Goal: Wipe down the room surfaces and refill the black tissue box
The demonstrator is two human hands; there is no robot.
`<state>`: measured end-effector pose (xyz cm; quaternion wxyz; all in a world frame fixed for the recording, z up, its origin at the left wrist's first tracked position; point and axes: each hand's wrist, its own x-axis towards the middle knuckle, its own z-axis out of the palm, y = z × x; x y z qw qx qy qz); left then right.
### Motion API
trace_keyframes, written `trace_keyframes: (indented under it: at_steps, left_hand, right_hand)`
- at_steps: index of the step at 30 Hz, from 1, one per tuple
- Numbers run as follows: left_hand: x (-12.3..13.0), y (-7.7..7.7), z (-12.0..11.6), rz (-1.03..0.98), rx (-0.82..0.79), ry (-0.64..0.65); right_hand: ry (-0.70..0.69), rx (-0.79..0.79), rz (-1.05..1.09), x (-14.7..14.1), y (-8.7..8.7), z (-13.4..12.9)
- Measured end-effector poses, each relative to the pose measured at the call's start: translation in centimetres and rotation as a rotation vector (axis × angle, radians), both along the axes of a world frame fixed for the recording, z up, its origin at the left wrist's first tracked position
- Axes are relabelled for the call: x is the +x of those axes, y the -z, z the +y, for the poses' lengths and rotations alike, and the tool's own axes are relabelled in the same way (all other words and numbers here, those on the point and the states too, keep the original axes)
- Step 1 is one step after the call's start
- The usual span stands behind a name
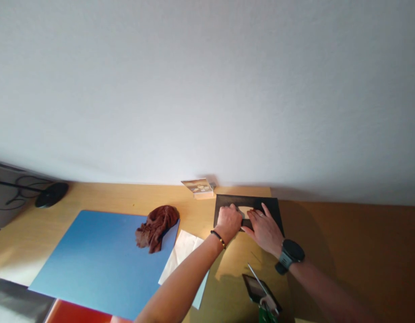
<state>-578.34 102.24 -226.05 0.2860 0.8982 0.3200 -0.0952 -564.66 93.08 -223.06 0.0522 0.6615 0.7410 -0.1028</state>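
Note:
A dark, flat rectangular board point(275, 211) lies on the desk close to the wall. On it is a small beige piece point(244, 211), partly covered by my hands. My left hand point(229, 220), with a beaded bracelet at the wrist, is closed at the left end of this piece; whatever its fingers grip is hidden. Spread out over the board's right half, my right hand point(265, 229) touches the beige piece with its fingertips, thumb apart. A dark watch point(293, 252) sits on the right wrist.
Left on the desk point(103, 195) lies a blue mat point(103, 260) with a crumpled brown cloth point(156, 228). White paper point(182, 249) is under my left forearm. A small picture on a stand point(201, 187), a black lamp base point(52, 194), scissors point(266, 303) and a dark phone-like object point(253, 287) stand or lie around.

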Motion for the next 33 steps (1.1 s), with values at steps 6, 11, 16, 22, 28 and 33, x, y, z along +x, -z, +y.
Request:
trace_keyframes:
  at_steps: [6, 11, 16, 22, 28, 33]
  left_hand:
    - [-0.8, 0.3, 0.3, -0.028, 0.004, 0.064]
    - [-1.1, 0.3, 0.7, -0.046, 0.001, 0.093]
    - [-1.5, 0.2, 0.9, -0.053, -0.010, 0.058]
    - [-0.6, 0.3, 1.1, -0.070, -0.017, 0.028]
    - [1.7, -0.1, 1.5, -0.082, -0.049, 0.103]
    - [1.9, -0.1, 1.5, -0.113, -0.041, 0.108]
  right_hand:
    - [0.031, 0.015, -0.005, 0.7, 0.6, -0.4]
    - [0.044, 0.024, 0.007, 0.5, 0.6, -0.2]
    - [0.045, 0.026, 0.038, 0.6, 0.5, -0.3]
    - [0.049, 0.038, 0.037, 0.5, 0.5, -0.4]
    - [0.040, 0.063, 0.045, 0.6, 0.9, -0.5]
    - [0.054, 0.108, 0.082, 0.7, 0.9, -1.2]
